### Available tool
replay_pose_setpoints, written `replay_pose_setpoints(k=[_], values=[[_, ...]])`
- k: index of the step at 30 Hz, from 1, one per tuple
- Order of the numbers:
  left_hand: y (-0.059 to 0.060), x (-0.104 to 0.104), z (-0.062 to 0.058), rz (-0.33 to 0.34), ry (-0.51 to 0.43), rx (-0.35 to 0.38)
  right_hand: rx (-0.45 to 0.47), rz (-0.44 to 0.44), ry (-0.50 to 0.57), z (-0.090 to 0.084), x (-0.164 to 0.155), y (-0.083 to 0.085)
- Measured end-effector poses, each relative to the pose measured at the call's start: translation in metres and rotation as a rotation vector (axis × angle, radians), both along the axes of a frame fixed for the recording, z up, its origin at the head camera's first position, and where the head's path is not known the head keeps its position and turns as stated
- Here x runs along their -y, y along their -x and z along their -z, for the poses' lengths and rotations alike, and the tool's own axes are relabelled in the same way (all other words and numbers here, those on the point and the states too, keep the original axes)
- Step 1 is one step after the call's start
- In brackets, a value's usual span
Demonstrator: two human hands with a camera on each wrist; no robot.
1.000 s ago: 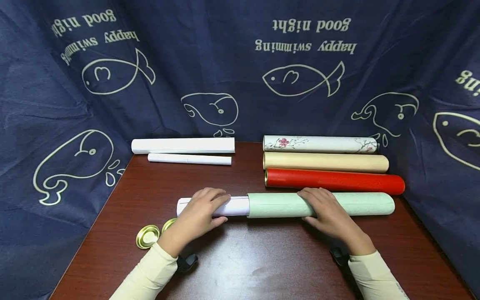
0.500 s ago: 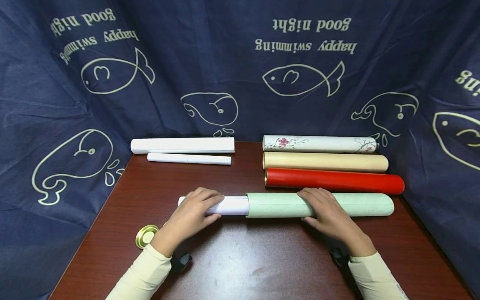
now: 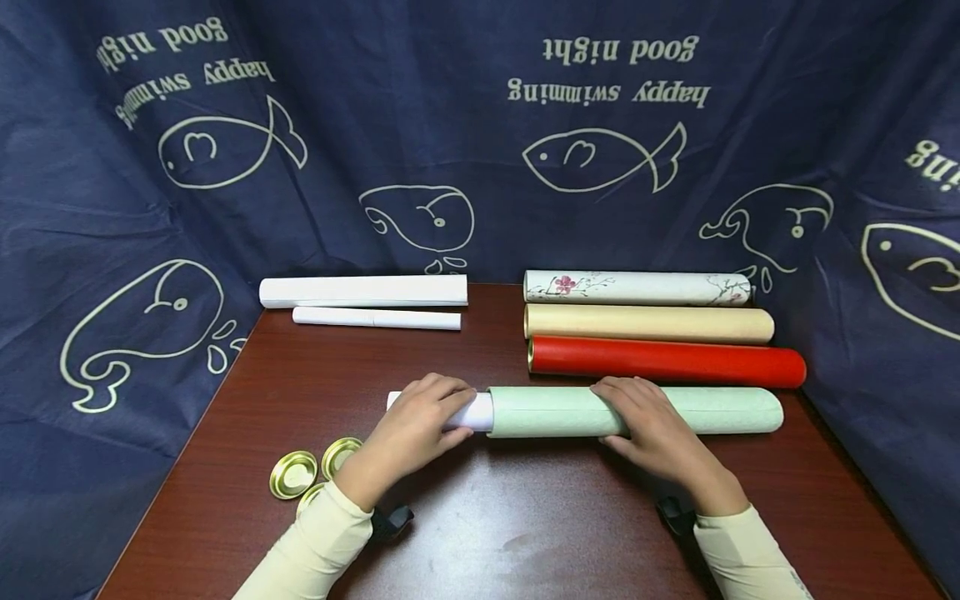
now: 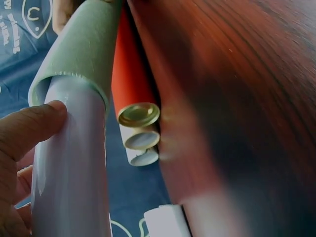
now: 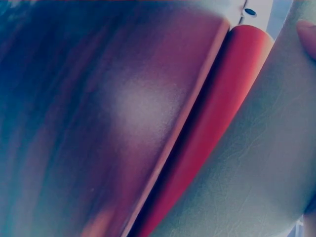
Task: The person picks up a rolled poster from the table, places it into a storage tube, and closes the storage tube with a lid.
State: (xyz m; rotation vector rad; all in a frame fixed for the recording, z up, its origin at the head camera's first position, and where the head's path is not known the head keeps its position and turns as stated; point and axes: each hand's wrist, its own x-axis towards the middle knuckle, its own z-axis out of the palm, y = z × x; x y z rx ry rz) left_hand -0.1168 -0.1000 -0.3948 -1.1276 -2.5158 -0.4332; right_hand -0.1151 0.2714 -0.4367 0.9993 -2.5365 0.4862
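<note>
Left hand [image 3: 423, 417] is curled over a white paper roll [image 3: 482, 412], thumb on the near side and fingers across the top, closed about as far as the roll's thickness allows. Right hand [image 3: 652, 425] wraps the green tube [image 3: 543, 413] at roughly mid-length in the same way, thumb nearest the body. Between the two hands, the roll's right end sits inside the tube's mouth, while its other end pokes out a little to the left of the left hand. Rolled paper like this should be light, fairly stiff lengthwise but easy to dent, and its sheen suggests it slides readily; a loose hold just outside the mouth would suit it. The tube looks firmer and is best steadied around its middle. Nearer the body from the left hand, three shallow gold caps [image 3: 293, 475] lie on the counter [image 3: 525, 525], one partly behind the sleeve [image 3: 311, 550]. Just beyond the right hand is a red tube [image 3: 667, 361], then a beige tube [image 3: 649, 323] and a floral tube [image 3: 637, 288]; well beyond the left hand lie two more white rolls [image 3: 363, 291]
</note>
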Motion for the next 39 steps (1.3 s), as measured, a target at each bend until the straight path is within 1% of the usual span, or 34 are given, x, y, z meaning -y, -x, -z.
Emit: replay_pose_setpoints(k=[5,10,14,18,21,25,29,34,39], values=[[0.0,-0.012,-0.002,0.018,-0.011,-0.014,-0.002,-0.007,0.007,-0.001,0.002,0.0],[0.0,-0.019,-0.003,-0.002,-0.013,-0.013,0.003,0.005,0.005,-0.002,0.003,-0.002],[0.0,-0.02,-0.003,-0.016,-0.013,0.001,0.01,0.013,0.003,-0.003,0.004,-0.002],[-0.001,-0.015,-0.003,-0.002,-0.005,0.019,0.015,0.011,-0.001,-0.002,0.004,-0.002],[-0.002,-0.008,-0.004,0.017,0.003,0.028,0.014,0.009,-0.001,-0.002,0.004,-0.002],[-0.003,0.009,-0.006,0.025,0.005,0.016,0.015,0.009,-0.003,-0.001,0.004,-0.001],[-0.004,0.03,-0.006,0.011,-0.003,0.005,0.015,0.012,-0.005,-0.001,0.003,-0.001],[-0.005,0.054,-0.006,-0.012,-0.019,0.01,0.021,0.018,-0.005,0.0,0.002,-0.001],[-0.006,0.07,-0.005,-0.026,-0.024,0.018,0.021,0.017,0.0,-0.002,0.003,-0.002]])
